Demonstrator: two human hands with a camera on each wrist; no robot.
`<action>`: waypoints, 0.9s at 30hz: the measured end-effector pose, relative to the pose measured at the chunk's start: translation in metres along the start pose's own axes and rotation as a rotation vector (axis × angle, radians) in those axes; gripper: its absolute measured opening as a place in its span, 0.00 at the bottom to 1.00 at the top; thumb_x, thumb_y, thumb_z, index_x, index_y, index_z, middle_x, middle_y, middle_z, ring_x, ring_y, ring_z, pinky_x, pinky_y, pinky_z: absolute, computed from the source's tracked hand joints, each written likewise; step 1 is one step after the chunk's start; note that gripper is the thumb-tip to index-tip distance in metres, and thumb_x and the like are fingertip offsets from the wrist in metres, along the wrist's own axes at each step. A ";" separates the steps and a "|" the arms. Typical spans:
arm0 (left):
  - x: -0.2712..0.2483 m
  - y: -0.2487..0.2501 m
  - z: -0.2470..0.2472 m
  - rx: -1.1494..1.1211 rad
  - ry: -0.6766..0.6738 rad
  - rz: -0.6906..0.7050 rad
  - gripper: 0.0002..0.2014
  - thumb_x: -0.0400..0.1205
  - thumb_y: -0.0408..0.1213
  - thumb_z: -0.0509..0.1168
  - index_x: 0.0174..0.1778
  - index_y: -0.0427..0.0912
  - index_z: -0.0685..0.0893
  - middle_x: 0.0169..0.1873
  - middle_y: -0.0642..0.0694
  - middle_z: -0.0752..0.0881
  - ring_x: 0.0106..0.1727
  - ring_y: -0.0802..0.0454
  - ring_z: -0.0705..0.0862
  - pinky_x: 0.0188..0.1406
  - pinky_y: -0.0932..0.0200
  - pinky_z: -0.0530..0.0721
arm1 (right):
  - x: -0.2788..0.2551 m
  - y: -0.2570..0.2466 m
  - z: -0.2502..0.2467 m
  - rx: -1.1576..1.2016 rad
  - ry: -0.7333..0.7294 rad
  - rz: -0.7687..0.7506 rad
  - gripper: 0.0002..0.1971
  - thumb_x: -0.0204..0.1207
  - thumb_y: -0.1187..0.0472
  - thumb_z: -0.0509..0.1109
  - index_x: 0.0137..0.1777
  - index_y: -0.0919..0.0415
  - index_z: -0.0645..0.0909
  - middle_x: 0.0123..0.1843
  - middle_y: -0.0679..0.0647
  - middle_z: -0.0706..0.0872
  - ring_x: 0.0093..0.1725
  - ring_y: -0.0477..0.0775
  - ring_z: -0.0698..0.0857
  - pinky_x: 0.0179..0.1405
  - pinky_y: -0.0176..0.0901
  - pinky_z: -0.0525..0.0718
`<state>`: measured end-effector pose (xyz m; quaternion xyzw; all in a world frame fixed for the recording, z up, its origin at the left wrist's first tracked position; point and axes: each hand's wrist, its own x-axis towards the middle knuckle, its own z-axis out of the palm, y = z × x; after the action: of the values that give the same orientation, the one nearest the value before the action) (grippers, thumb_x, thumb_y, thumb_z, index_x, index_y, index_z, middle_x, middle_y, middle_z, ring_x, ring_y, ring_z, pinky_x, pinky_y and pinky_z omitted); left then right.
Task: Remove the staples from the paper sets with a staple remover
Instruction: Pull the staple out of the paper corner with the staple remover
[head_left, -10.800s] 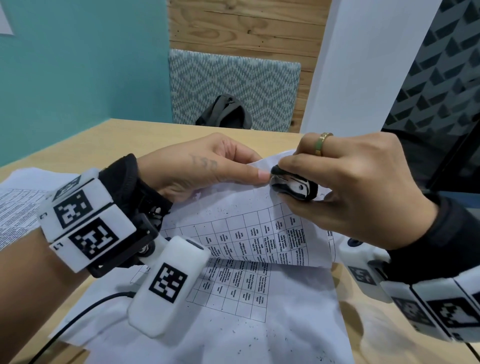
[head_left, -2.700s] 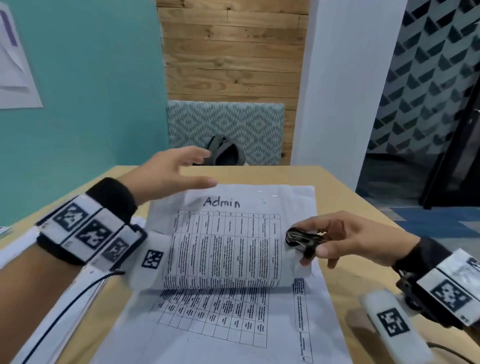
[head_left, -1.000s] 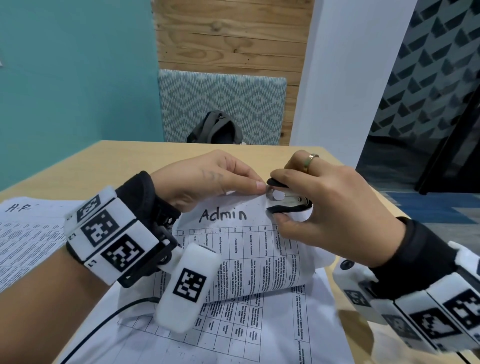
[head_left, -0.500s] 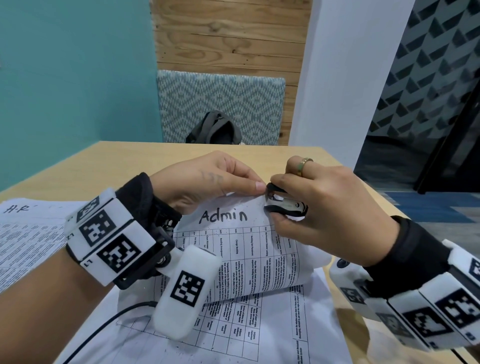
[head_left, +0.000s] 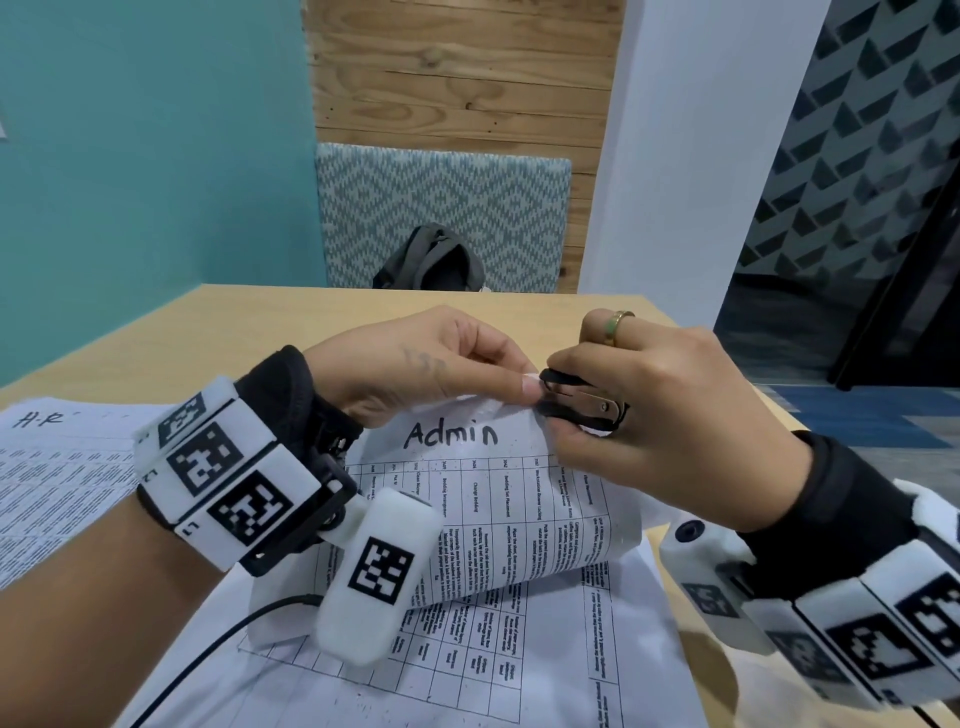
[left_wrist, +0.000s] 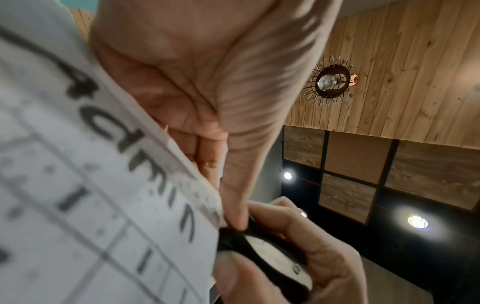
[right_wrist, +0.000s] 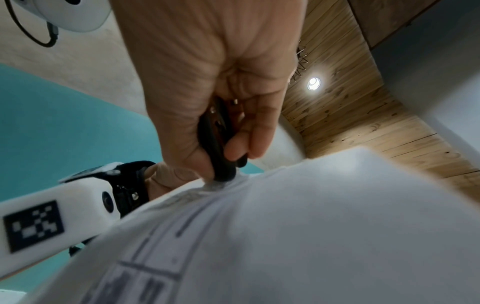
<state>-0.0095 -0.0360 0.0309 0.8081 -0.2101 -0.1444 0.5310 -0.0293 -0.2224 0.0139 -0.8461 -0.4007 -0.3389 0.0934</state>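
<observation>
A paper set marked "Admin" (head_left: 498, 499) lies on the table, its top part lifted and curled over toward me. My left hand (head_left: 441, 369) pinches the paper's upper edge between thumb and fingers. My right hand (head_left: 649, 415) grips a black and metal staple remover (head_left: 582, 402) whose jaws sit at that same edge, right beside the left thumb tip. In the left wrist view the staple remover (left_wrist: 270, 253) meets the paper (left_wrist: 91, 205) at its corner. In the right wrist view the staple remover (right_wrist: 218, 139) bites down onto the paper (right_wrist: 285, 226). The staple itself is hidden.
Another paper set marked "H-R" (head_left: 57, 467) lies at the left of the wooden table (head_left: 260, 317). A patterned chair back (head_left: 441, 208) with a dark bag (head_left: 431, 260) stands beyond the far edge. A white pillar (head_left: 701, 156) rises at the right.
Over the last second both hands stay at the paper's top edge; the right hand with the staple remover has shifted slightly. Earlier, the hands were apart and the paper lay flatter.
</observation>
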 end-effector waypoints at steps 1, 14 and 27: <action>0.000 -0.001 0.000 -0.001 -0.006 0.008 0.10 0.68 0.38 0.74 0.39 0.35 0.85 0.34 0.42 0.85 0.37 0.52 0.80 0.42 0.67 0.77 | 0.000 0.000 0.000 0.001 -0.004 -0.004 0.14 0.65 0.53 0.64 0.34 0.65 0.83 0.31 0.55 0.77 0.23 0.62 0.76 0.18 0.47 0.77; 0.004 -0.003 0.001 -0.154 0.040 0.099 0.05 0.67 0.36 0.72 0.35 0.39 0.86 0.33 0.44 0.85 0.35 0.52 0.81 0.41 0.61 0.80 | 0.004 0.004 -0.006 0.313 0.161 0.126 0.10 0.63 0.58 0.72 0.37 0.64 0.88 0.29 0.55 0.82 0.31 0.52 0.78 0.30 0.39 0.76; -0.007 0.007 0.001 0.240 0.125 0.291 0.07 0.76 0.41 0.71 0.40 0.41 0.89 0.25 0.53 0.77 0.28 0.59 0.70 0.28 0.69 0.66 | 0.005 0.012 -0.010 0.653 0.068 0.386 0.08 0.57 0.57 0.78 0.37 0.55 0.89 0.32 0.46 0.87 0.34 0.41 0.82 0.36 0.31 0.77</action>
<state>-0.0171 -0.0360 0.0375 0.8343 -0.3070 0.0102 0.4579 -0.0230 -0.2314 0.0260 -0.8199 -0.3175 -0.1974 0.4335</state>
